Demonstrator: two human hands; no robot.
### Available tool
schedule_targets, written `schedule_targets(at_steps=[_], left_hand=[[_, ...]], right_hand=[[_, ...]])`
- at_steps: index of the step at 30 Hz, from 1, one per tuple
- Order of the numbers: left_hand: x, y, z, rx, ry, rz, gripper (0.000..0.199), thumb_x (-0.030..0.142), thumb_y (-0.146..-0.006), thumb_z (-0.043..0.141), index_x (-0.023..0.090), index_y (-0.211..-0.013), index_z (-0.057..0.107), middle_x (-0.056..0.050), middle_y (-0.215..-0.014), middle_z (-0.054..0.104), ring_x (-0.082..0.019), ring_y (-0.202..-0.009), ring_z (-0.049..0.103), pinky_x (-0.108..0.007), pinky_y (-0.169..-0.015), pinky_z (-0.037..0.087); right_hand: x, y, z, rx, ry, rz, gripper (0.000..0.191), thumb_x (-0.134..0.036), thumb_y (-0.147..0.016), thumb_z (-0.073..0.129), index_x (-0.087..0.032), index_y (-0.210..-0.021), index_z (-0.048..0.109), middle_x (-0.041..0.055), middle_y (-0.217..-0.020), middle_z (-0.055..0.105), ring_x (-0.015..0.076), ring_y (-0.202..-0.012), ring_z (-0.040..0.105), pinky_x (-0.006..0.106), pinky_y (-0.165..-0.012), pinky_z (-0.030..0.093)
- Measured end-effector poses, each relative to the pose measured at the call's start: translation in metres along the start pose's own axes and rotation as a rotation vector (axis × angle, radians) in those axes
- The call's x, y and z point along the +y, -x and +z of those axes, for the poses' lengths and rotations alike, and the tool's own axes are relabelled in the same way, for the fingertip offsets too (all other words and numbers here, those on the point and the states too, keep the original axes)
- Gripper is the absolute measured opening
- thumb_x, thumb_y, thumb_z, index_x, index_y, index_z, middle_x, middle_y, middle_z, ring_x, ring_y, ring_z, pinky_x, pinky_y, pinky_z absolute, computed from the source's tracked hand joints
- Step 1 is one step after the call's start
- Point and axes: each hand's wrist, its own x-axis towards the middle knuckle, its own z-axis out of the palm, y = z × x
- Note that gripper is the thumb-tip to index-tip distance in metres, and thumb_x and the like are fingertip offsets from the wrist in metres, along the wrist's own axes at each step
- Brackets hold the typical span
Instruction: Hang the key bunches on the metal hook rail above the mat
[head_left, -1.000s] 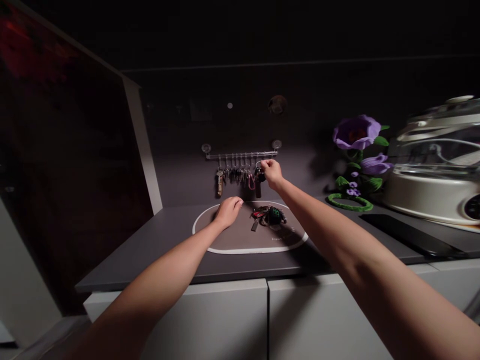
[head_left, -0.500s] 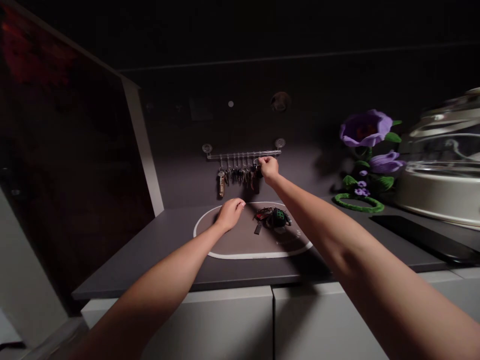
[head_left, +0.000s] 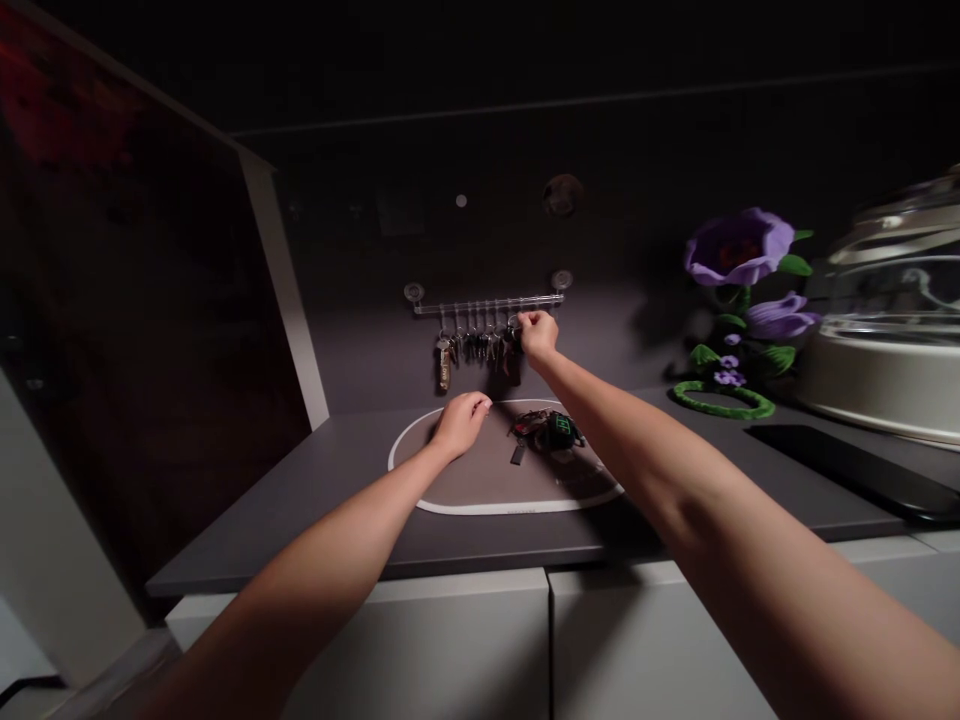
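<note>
A clear rack (head_left: 487,305) with hooks is fixed to the dark wall, and several keys (head_left: 478,345) hang from it, with a tan tag (head_left: 444,366) at the left end. My right hand (head_left: 539,333) is at the right part of the rack, its fingers pinched on a key ring (head_left: 514,323). Low over the oval mat (head_left: 480,485) is my left hand (head_left: 462,422), fingers curled together; whether anything is in them is hidden. On the mat, right of my left hand, lies a pile of keys (head_left: 534,428) with a dark green-marked fob (head_left: 562,430).
Purple flowers (head_left: 739,248) with a green ring base stand on the right of the counter (head_left: 300,510). A black flat object (head_left: 847,470) lies in front of a large cream container (head_left: 885,385) with a clear lid. White cabinet doors are below.
The view has shifted slightly. Both hands keep nearly the same places and the same closed shape.
</note>
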Motion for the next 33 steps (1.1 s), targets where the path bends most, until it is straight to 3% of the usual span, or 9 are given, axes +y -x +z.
schedule_targets(at_steps=[9, 33], left_hand=[[0.002, 0.000, -0.001, -0.001, -0.007, -0.010, 0.022, 0.022, -0.083, 0.042, 0.015, -0.076, 0.061, -0.004, -0.074, 0.063, -0.014, -0.070, 0.054, -0.024, -0.067, 0.039], [0.001, 0.001, 0.000, -0.030, 0.077, -0.040, 0.017, 0.022, -0.079, 0.048, 0.015, -0.080, 0.063, -0.003, -0.075, 0.063, -0.012, -0.068, 0.054, -0.023, -0.066, 0.042]], right_hand=[[-0.007, 0.001, 0.003, 0.017, 0.064, 0.010, 0.019, -0.026, -0.077, 0.052, -0.012, -0.082, 0.064, 0.0095, -0.085, 0.066, 0.0166, -0.078, 0.058, 0.027, -0.075, 0.040], [0.009, 0.010, -0.007, -0.056, 0.070, -0.061, 0.016, -0.023, -0.074, 0.054, -0.014, -0.083, 0.064, 0.0076, -0.085, 0.066, 0.0161, -0.079, 0.058, 0.028, -0.079, 0.042]])
